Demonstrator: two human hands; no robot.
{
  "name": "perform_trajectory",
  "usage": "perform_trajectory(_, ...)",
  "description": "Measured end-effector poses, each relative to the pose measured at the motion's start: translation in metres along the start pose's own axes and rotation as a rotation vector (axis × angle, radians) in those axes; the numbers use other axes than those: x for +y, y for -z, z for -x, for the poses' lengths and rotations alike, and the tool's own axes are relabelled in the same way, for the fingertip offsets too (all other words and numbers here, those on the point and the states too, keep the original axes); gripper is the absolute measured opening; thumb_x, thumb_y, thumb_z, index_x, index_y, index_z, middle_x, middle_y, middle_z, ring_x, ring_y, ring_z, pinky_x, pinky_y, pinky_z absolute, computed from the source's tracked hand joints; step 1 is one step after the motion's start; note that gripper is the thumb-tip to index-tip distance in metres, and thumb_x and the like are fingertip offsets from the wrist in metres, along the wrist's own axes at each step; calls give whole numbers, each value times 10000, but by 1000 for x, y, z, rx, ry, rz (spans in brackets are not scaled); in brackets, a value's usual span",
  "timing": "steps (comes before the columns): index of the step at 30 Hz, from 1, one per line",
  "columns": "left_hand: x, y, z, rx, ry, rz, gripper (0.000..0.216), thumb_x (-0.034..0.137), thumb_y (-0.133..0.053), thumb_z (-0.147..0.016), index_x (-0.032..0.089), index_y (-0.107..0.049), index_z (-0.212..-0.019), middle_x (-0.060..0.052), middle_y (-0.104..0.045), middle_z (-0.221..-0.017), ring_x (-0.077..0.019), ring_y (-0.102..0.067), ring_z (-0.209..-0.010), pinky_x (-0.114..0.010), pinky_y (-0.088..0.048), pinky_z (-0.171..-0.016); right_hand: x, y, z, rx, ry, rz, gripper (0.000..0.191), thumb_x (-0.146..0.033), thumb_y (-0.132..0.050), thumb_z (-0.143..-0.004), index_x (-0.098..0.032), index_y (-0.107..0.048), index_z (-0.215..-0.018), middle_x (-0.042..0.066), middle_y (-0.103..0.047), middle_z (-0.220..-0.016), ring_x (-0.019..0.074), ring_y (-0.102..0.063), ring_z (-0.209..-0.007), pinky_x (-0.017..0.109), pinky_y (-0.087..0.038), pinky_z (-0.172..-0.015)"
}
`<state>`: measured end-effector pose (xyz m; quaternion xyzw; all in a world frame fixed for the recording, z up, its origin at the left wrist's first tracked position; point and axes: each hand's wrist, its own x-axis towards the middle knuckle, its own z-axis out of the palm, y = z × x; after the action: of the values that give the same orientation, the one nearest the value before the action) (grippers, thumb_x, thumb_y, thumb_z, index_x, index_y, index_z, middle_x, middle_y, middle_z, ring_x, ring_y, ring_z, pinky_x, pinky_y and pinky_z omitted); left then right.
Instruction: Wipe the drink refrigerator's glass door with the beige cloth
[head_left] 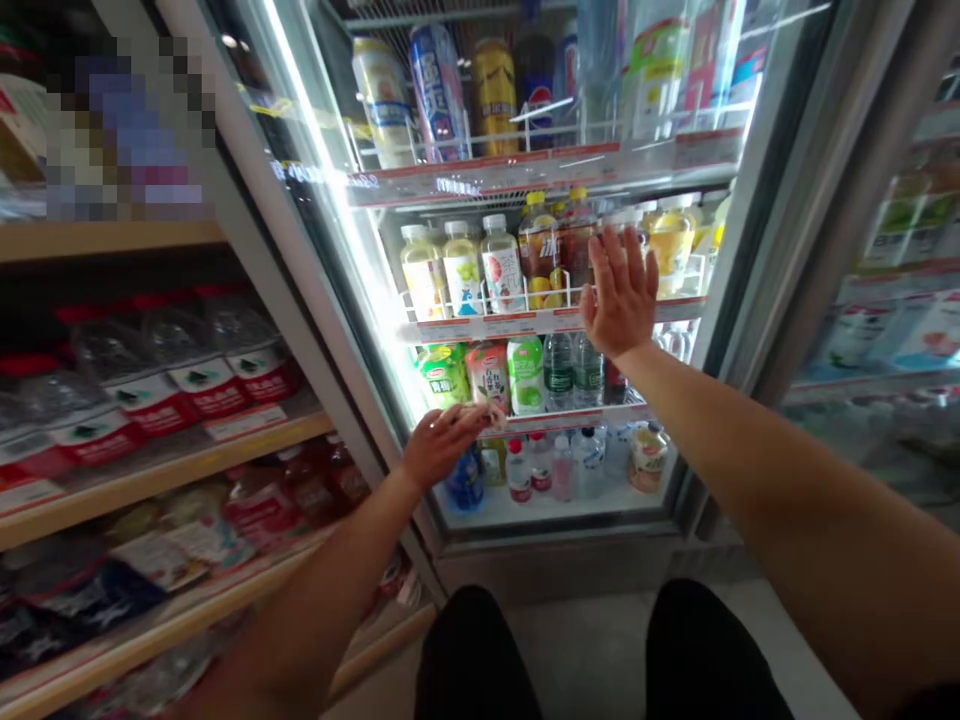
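A lit drinks fridge with a glass door (360,300) stands in front of me, its shelves full of bottles and cans. My right hand (619,295) is flat and open, fingers spread, against the glass at the level of the middle shelf (487,325) with yellow and white bottles. My left hand (442,440) is lower, fingers stretched forward and slightly curled, at the glass in front of the green-labelled bottles (525,375). It holds nothing that I can see.
Wooden shelves (150,475) on the left carry packs of water bottles with red labels and snack bags. A second fridge door (900,300) stands at the right. My dark trouser legs (480,650) show at the bottom over a grey floor.
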<state>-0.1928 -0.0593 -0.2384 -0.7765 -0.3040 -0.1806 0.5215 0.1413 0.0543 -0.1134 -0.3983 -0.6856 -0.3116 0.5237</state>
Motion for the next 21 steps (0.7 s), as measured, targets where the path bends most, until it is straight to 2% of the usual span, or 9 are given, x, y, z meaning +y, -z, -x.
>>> perform_trajectory(3, -34, 2, -7, -7, 140, -4, 425, 123, -554, -993, 364, -676, -1320, 21, -669, -1409, -237, -635, -1204, -391, -465, -938, 0, 0, 0, 26, 12, 13, 646, -328, -348, -985, -168, -346, -1611, 98, -366, -1677, 328, -215, -1592, 611, -178, -1282)
perform_trajectory(5, -62, 5, -14, 66, 342, -54, 442, 152, -559, -997, 373, -653, -1368, -17, -661, -1420, -282, -624, -1223, -444, -460, -960, -1, 0, 0, 27, 15, 2, 641, -322, -351, -988, -170, -344, -1611, 103, -366, -1677, 332, -217, -1592, 621, -182, -1279)
perform_trajectory(7, -75, 6, -13, 130, 498, -93, 426, 183, -561, -1001, 363, -657, -1375, -56, -661, -1414, -319, -609, -1242, -492, -449, -985, -2, 1, 1, 20, 11, -32, 642, -314, -357, -989, -177, -330, -1616, 109, -367, -1675, 341, -211, -1592, 638, -177, -1275)
perform_trajectory(9, -69, 5, -5, 123, 493, -72, 414, 189, -560, -1002, 358, -668, -1364, -65, -666, -1405, -326, -607, -1241, -500, -448, -983, -3, 2, 1, 20, 6, -77, 648, -314, -363, -993, -196, -304, -1627, 112, -370, -1672, 351, -204, -1593, 660, -169, -1268)
perform_trajectory(13, -47, 3, 15, 9, 310, 31, 415, 158, -540, -1002, 397, -699, -1301, 2, -692, -1372, -268, -641, -1186, -425, -482, -917, -2, 2, 1, 57, 15, -104, 640, -305, -382, -994, -207, -319, -1623, 123, -392, -1659, 364, -234, -1583, 679, -183, -1258)
perform_trajectory(16, -69, 8, -1, 51, 419, -38, 389, 196, -510, -1022, 357, -699, -1322, -34, -678, -1390, -305, -613, -1206, -473, -474, -949, -1, 1, 1, 67, 31, -70, 620, -294, -392, -989, -159, -378, -1594, 145, -408, -1648, 363, -265, -1573, 652, -209, -1263)
perform_trajectory(19, -107, 17, -39, 204, 596, -97, 387, 269, -492, -1045, 320, -650, -1395, -63, -618, -1459, -350, -526, -1298, -555, -421, -1058, -2, 2, 1, 65, 31, -57, 618, -300, -402, -986, -141, -396, -1583, 153, -411, -1645, 368, -277, -1568, 648, -222, -1262)
perform_trajectory(21, -115, 20, -59, 259, 626, -114, 425, 243, -472, -1046, 332, -605, -1440, -46, -578, -1502, -338, -505, -1317, -563, -409, -1082, -2, 2, 1, 63, 25, -58, 618, -306, -403, -990, -147, -392, -1586, 150, -414, -1644, 370, -277, -1567, 656, -225, -1258)
